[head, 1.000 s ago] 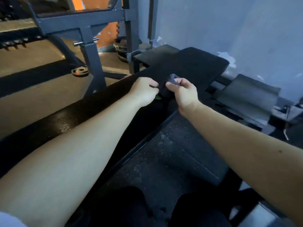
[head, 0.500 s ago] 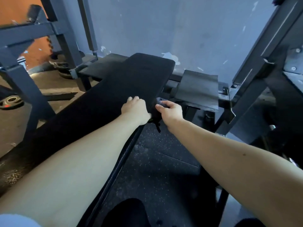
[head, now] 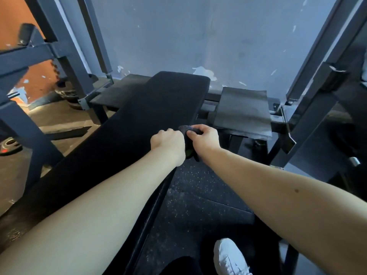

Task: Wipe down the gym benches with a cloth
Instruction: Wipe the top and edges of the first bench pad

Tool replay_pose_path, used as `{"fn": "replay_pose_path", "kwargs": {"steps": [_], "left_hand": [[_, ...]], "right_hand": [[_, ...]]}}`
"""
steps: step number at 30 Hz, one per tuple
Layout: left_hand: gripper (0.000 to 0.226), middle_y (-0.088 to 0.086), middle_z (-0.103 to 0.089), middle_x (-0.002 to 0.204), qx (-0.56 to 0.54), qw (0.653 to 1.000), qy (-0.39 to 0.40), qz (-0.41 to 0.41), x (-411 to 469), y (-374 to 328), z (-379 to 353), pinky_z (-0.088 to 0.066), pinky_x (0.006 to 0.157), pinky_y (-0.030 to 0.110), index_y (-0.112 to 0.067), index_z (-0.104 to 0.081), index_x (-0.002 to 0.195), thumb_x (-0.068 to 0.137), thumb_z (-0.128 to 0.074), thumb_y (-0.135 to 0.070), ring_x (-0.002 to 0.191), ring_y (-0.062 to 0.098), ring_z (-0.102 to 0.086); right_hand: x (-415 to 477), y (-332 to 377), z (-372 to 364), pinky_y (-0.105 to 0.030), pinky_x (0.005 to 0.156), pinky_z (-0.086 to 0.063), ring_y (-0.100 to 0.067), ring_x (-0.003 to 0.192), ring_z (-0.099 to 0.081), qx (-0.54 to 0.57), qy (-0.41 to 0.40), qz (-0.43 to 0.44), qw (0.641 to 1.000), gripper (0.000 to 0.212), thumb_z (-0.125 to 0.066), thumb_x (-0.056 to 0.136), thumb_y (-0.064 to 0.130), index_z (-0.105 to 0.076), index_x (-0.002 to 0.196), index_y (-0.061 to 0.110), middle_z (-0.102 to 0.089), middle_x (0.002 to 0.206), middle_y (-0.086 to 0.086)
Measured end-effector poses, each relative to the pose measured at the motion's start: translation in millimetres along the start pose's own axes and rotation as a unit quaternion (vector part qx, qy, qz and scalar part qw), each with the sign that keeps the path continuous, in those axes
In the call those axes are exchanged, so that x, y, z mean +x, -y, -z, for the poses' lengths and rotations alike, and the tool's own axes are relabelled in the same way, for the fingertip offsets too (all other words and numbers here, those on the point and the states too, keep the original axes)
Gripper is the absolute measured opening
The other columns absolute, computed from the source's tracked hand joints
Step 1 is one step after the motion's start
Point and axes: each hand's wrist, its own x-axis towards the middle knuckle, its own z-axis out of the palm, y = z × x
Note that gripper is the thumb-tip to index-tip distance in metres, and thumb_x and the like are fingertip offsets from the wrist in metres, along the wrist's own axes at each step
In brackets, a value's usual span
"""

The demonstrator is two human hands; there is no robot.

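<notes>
Left hand [head: 168, 143] nearer right hand [head: 204, 138], one cloth [head: 186, 128], one bench [head: 139, 126]

1 white shoe [head: 230, 257], wt plate [head: 10, 144], grey wall [head: 198, 36].

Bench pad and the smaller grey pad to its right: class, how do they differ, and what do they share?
The bench pad is black; the grey pad is paler. The bench pad is long, running toward the camera; the grey pad is short and squarish. Both sit close to the wall.
</notes>
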Motion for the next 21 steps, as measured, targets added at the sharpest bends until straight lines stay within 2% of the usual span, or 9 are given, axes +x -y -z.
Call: {"fn": "replay_pose_path", "kwargs": {"steps": [4, 6, 8, 10, 12, 13, 15, 17, 21], "left_hand": [[0.019, 0.005, -0.064, 0.116, -0.086, 0.996, -0.006, 0.002, 36, -9, 20, -0.042, 0.07, 0.034, -0.018, -0.057, 0.104, 0.089, -0.063, -0.028, 0.092, 0.028, -0.056], [0.021, 0.006, -0.065, 0.112, -0.131, 0.991, -0.031, -0.001, 68, -16, 29, -0.043, 0.07, 0.035, -0.015, -0.06, 0.103, 0.089, -0.063, -0.029, 0.09, 0.028, -0.055], [0.021, 0.008, -0.067, 0.106, -0.174, 0.983, -0.051, -0.002, 102, -24, 35, -0.042, 0.064, 0.033, -0.013, -0.066, 0.102, 0.087, -0.063, -0.027, 0.089, 0.031, -0.059], [0.013, 0.013, -0.069, 0.1, -0.2, 0.978, -0.065, 0.001, 136, -32, 36, -0.037, 0.054, 0.03, -0.012, -0.067, 0.09, 0.085, -0.064, -0.024, 0.084, 0.033, -0.062], [0.012, 0.011, -0.069, 0.101, -0.206, 0.976, -0.078, 0.0, 167, -41, 35, -0.038, 0.053, 0.03, -0.013, -0.06, 0.08, 0.085, -0.065, -0.023, 0.084, 0.03, -0.06], [0.012, 0.009, -0.069, 0.107, -0.2, 0.976, -0.083, -0.002, 179, -46, 35, -0.043, 0.058, 0.032, -0.013, -0.062, 0.087, 0.086, -0.065, -0.024, 0.091, 0.029, -0.059], [0.029, 0.005, -0.064, 0.122, -0.189, 0.977, -0.101, -0.003, 202, -55, 33, -0.053, 0.078, 0.04, -0.013, -0.066, 0.115, 0.09, -0.067, -0.028, 0.113, 0.029, -0.056], [0.038, 0.005, -0.062, 0.127, -0.189, 0.976, -0.11, -0.004, 224, -62, 33, -0.053, 0.089, 0.042, -0.014, -0.063, 0.125, 0.092, -0.068, -0.033, 0.122, 0.028, -0.053], [0.035, 0.002, -0.068, 0.121, -0.178, 0.977, -0.117, -0.012, 256, -71, 37, -0.048, 0.077, 0.035, -0.018, -0.068, 0.121, 0.093, -0.067, -0.039, 0.115, 0.027, -0.058]], "right_hand": [[35, -5, 14, -0.042, 0.076, -0.063, -0.025, 0.085, -0.074, 0.027, -0.028, 0.001, 0.999, 0.01, -0.066, 0.092, 0.012, -0.074, 0.095, 0.017, -0.076, 0.09, -0.003], [65, -3, 23, -0.038, 0.076, -0.062, -0.024, 0.085, -0.073, 0.05, -0.057, 0.007, 0.997, 0.009, -0.066, 0.092, 0.01, -0.074, 0.095, 0.014, -0.074, 0.087, -0.002], [97, -1, 31, -0.03, 0.074, -0.06, -0.018, 0.082, -0.069, 0.063, -0.089, 0.009, 0.994, 0.01, -0.066, 0.092, 0.01, -0.072, 0.091, 0.017, -0.071, 0.083, 0.003], [132, 0, 37, -0.025, 0.068, -0.056, -0.016, 0.079, -0.068, 0.062, -0.116, 0.006, 0.991, 0.009, -0.065, 0.092, 0.013, -0.072, 0.091, 0.019, -0.071, 0.082, 0.004], [168, -1, 41, -0.028, 0.071, -0.058, -0.016, 0.079, -0.069, 0.073, -0.134, -0.003, 0.988, 0.009, -0.066, 0.092, 0.016, -0.073, 0.092, 0.022, -0.071, 0.083, 0.004], [185, -1, 41, -0.03, 0.074, -0.06, -0.015, 0.078, -0.069, 0.081, -0.141, -0.008, 0.987, 0.009, -0.066, 0.092, 0.017, -0.072, 0.091, 0.024, -0.071, 0.083, 0.005], [216, -5, 41, -0.033, 0.078, -0.061, -0.014, 0.078, -0.069, 0.102, -0.149, -0.01, 0.984, 0.011, -0.067, 0.092, 0.016, -0.071, 0.09, 0.026, -0.072, 0.083, 0.005], [243, -10, 38, -0.036, 0.08, -0.063, -0.018, 0.08, -0.071, 0.113, -0.152, -0.007, 0.982, 0.011, -0.067, 0.091, 0.016, -0.072, 0.09, 0.025, -0.073, 0.084, 0.002], [286, -19, 31, -0.04, 0.086, -0.062, -0.02, 0.084, -0.072, 0.124, -0.157, -0.018, 0.98, 0.014, -0.067, 0.089, 0.014, -0.073, 0.085, 0.027, -0.075, 0.085, 0.002]]}}
